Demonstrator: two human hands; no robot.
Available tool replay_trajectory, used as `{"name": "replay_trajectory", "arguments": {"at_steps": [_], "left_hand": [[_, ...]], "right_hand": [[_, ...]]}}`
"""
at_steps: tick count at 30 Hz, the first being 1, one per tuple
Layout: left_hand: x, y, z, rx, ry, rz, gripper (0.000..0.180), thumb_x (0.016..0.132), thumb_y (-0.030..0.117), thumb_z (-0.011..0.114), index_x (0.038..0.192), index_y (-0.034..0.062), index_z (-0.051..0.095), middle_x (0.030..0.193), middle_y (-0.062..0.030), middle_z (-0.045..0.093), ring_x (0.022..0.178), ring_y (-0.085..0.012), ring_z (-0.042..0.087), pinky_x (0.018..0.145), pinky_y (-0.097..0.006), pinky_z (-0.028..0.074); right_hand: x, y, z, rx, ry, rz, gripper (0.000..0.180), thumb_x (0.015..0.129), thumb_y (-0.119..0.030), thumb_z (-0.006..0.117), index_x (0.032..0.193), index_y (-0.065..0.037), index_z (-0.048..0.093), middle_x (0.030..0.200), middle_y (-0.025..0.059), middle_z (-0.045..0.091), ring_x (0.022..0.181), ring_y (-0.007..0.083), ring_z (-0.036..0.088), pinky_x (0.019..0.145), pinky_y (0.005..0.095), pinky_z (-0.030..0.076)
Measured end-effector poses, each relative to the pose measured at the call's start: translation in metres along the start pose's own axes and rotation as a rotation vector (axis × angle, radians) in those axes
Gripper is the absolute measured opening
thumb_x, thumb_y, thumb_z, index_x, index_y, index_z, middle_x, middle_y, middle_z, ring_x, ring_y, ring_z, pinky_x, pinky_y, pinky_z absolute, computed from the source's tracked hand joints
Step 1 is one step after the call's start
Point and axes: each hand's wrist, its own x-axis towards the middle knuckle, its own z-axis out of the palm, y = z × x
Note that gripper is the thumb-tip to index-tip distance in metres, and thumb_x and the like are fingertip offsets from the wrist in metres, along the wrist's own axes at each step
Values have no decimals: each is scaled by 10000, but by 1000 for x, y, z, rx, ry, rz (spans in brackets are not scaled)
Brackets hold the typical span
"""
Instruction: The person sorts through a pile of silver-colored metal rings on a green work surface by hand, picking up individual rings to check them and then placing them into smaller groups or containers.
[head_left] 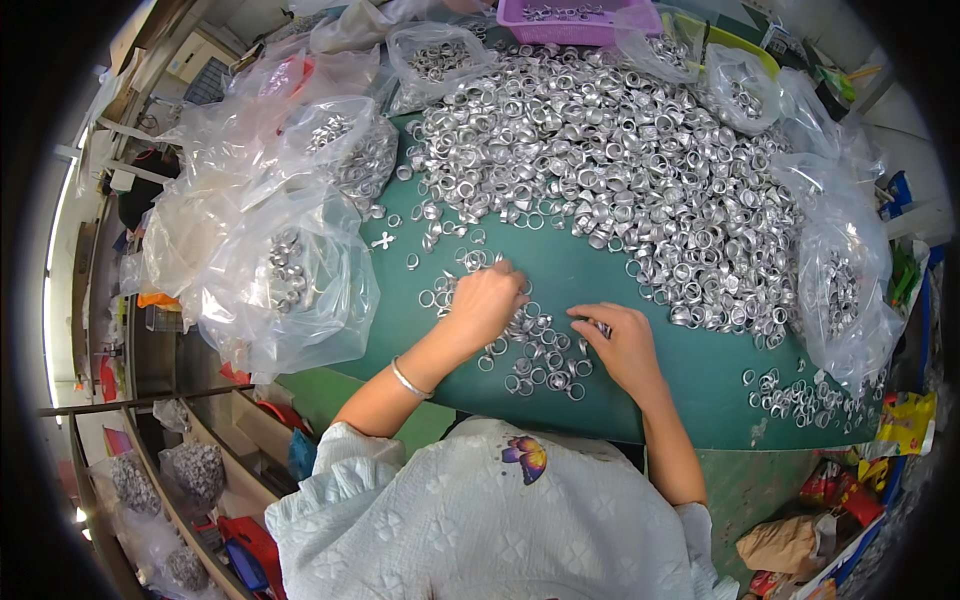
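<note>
My left hand (pixel 487 302) is closed, its knuckles up and its fingertips curled down among loose silver rings. What it may be pinching is hidden under the fingers. To its right, my right hand (pixel 624 345) bends over the table with thumb and fingers curled together. Silver rings (pixel 602 328) show between those fingers. Between and below the hands lies a small spread of metal rings (pixel 545 355), some overlapping. Beyond them a large heap of silver rings (pixel 590 150) covers the far side of the green tabletop (pixel 480 405).
Clear plastic bags (pixel 260 270) holding metal pieces crowd the left side. Another bag (pixel 845 280) stands at the right, near a small ring pile (pixel 800 400). A purple basket (pixel 580 30) sits at the back. A small cross-shaped piece (pixel 383 241) lies left of my left hand.
</note>
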Motion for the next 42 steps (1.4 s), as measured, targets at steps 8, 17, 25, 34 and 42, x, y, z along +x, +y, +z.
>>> {"name": "replay_trajectory", "arguments": {"at_steps": [8,17,25,34,42], "left_hand": [[-21,12,-43,-1292,-288,-479,118,806,124,622,873,27,625,625,34,525,525,-11,427,431,-148,302],[-56,36,-44,-1439,-183,-316,130,800,115,634,888,21,656,700,10,568,567,-25,449,470,-172,345],[-60,35,-44,-1375,-191,-216,101,787,103,636,841,18,627,714,4,551,594,-28,456,492,-170,352],[-78,21,-14,-1617,-218,-531,150,823,190,608,822,41,595,622,30,488,525,-19,399,416,-153,264],[-77,23,-10,-1748,-218,-584,197,838,180,592,938,13,619,655,12,528,521,-26,400,420,-155,277]], "right_hand": [[-1,-25,9,426,-44,137,261,726,-5,628,987,1,621,634,13,535,548,58,448,500,213,358],[-19,-61,19,315,39,-82,327,684,39,633,1009,9,616,659,37,535,603,99,487,578,228,404],[-27,-64,23,318,37,-50,321,696,23,636,1014,-8,619,652,46,531,611,110,498,571,234,411],[-12,-41,19,320,14,172,269,727,-27,641,994,-7,621,663,44,568,596,88,501,559,227,412],[-12,-49,33,370,-106,11,217,752,-68,643,960,-9,622,694,49,573,579,100,509,498,208,400]]}}
